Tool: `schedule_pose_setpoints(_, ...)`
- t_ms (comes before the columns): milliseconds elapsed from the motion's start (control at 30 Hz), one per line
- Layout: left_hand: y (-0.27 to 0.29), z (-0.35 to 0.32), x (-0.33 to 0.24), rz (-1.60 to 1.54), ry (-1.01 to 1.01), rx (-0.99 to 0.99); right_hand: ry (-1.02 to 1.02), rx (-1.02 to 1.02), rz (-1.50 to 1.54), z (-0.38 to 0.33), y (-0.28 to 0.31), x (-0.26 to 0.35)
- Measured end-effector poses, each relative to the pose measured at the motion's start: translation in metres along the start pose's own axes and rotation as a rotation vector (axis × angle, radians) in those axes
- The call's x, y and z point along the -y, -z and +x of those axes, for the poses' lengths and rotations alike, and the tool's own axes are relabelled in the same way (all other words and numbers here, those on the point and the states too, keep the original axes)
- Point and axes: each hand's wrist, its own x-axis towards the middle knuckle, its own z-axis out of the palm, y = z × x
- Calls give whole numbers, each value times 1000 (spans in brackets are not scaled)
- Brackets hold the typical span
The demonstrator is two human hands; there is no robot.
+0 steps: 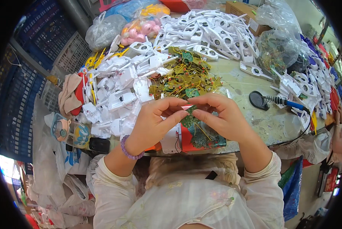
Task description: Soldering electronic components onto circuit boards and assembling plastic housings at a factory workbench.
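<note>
Between my two hands, near the table's front edge, is a small green circuit board (pixel 190 119) with a yellow wire hanging from it. My left hand (pixel 159 119), a purple bead bracelet at its wrist, pinches the board's left side. The thumb and fingertips of my right hand (pixel 216 116) grip its right side. Under the hands lie a red piece (pixel 186 139) and more green boards (pixel 205 138), partly covered. Just beyond is a heap of circuit boards with yellow wires (pixel 186 74). White plastic housings (pixel 119 100) are piled to the left.
A soldering iron (pixel 293 104) rests in its coiled stand at right, its cable running toward me. White plastic parts (pixel 209 32) are heaped at the back. A bottle (pixel 70 131) and a dark phone-like object (pixel 99 144) sit front left. Bagged boards (pixel 277 49) stand back right.
</note>
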Motion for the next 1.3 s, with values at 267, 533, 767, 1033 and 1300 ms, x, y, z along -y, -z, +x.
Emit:
schedule_pose_setpoints(267,-6,-5,15,-223,-17,-174,83,-380,-168,-18,-14,4)
schedule_pose_setpoints(533,-23,-9,12,-364,-33,-65,308,-431,-348,-14,-21,-6)
schedule_pose_setpoints(767,4,-30,9,415,-289,16,141,-422,-17,-19,0,-9)
schedule_pose_setpoints(1033,3,-54,20,727,-467,260,126,-18,-396,-23,3,-20)
schedule_pose_setpoints(1300,0,-60,27,675,-447,187,379,-170,-528,-28,-6,-24)
